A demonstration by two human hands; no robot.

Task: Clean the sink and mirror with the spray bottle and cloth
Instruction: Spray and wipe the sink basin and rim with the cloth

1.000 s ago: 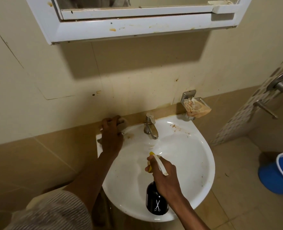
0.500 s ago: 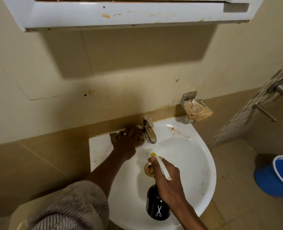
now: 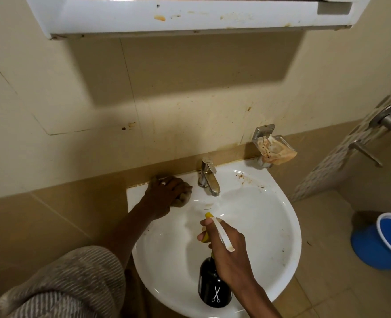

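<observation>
Two hands busy | left hand (image 3: 167, 191) grips cloth (image 3: 185, 198) | right hand (image 3: 229, 253) grips spray bottle (image 3: 214, 288)

I stand in a small, well-worn bathroom: a white wall-hung sink (image 3: 279, 228) with a steel tap (image 3: 209, 179), a stained mirror cabinet (image 3: 189, 17) above, beige tiled walls, a wall-mounted soap dish (image 3: 273, 146), and a blue bucket (image 3: 382, 244) on the tiled floor.
</observation>
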